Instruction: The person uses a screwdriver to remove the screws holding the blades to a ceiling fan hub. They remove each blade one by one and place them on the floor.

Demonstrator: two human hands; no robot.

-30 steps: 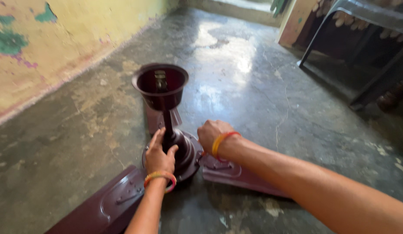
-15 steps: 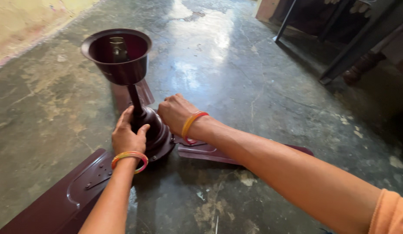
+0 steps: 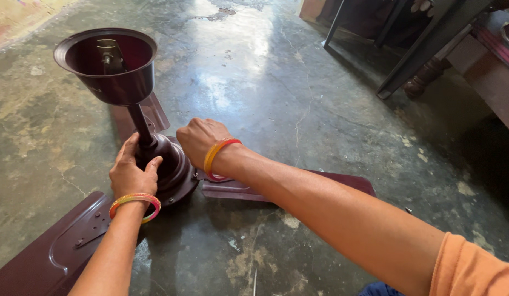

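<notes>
Gripping the maroon ceiling fan (image 3: 172,170) between both hands — left hand (image 3: 131,172) on motor housing, right hand (image 3: 199,140) clenched beside it

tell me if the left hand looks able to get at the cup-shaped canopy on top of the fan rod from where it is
Probably yes. The left hand grips the base of the downrod on the motor housing, and the maroon canopy sits just up that rod with nothing between them. The right hand rests beside the housing, out of the way.
</notes>
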